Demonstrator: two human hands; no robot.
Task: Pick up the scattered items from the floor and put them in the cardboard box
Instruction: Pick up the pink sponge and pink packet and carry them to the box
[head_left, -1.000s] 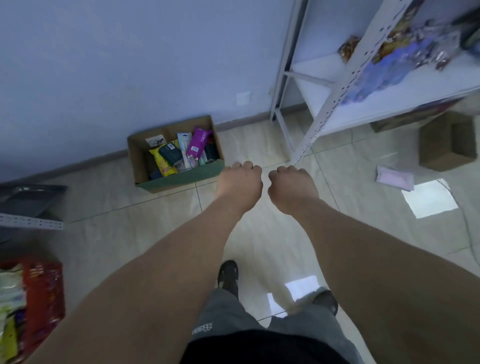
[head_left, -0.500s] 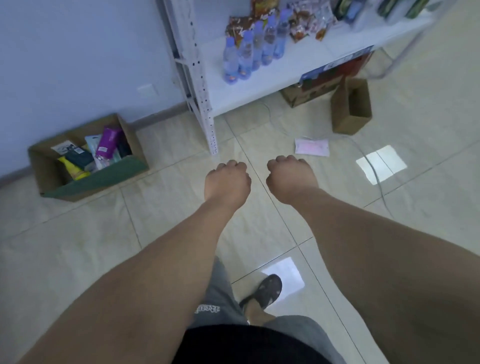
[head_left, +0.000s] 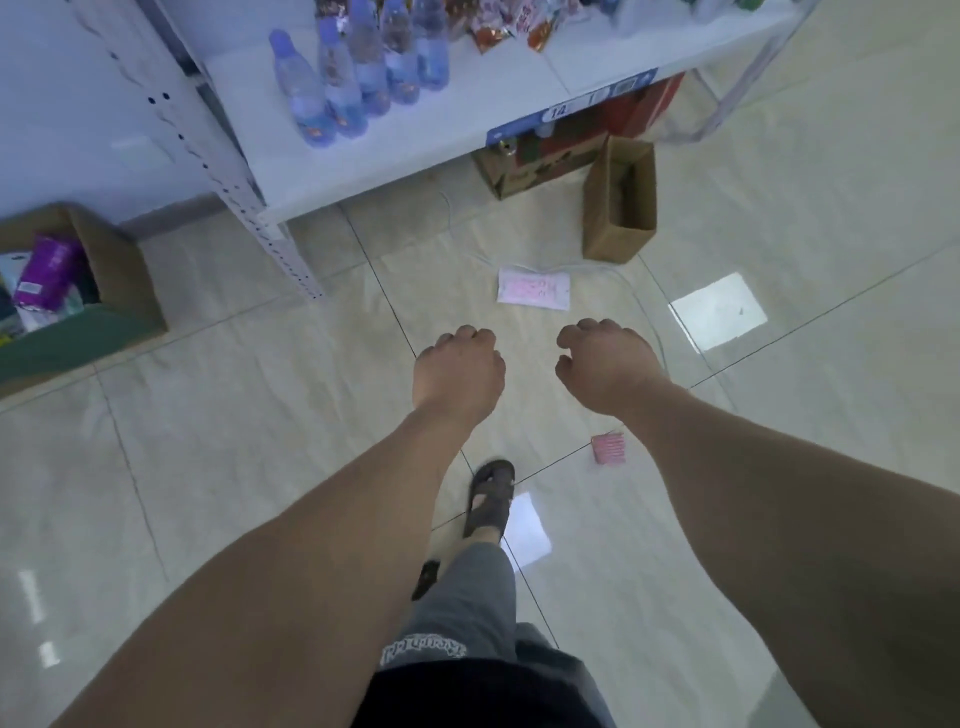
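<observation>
A pink and white flat packet (head_left: 533, 288) lies on the floor tiles just ahead of my hands. A smaller pink striped packet (head_left: 608, 448) lies under my right forearm. The cardboard box (head_left: 111, 270) with a green front stands at the far left against the wall, with a purple packet (head_left: 45, 273) and other items inside. My left hand (head_left: 458, 371) hangs above the floor with fingers curled under and nothing in it. My right hand (head_left: 608, 366) is held the same way, fingers loosely curled, empty.
A white metal shelf (head_left: 374, 150) holds several water bottles (head_left: 358, 78) and snack packets. Under it stands a red printed carton (head_left: 566, 150), and a small open brown box (head_left: 621, 200) sits beside that. A thin white cable (head_left: 631, 291) runs across the tiles. My sandalled foot (head_left: 491, 496) is below.
The view has swung right and forward: the cardboard box slid to the left edge, the pink packet came closer, and the small striped packet appeared. My hands moved slightly apart.
</observation>
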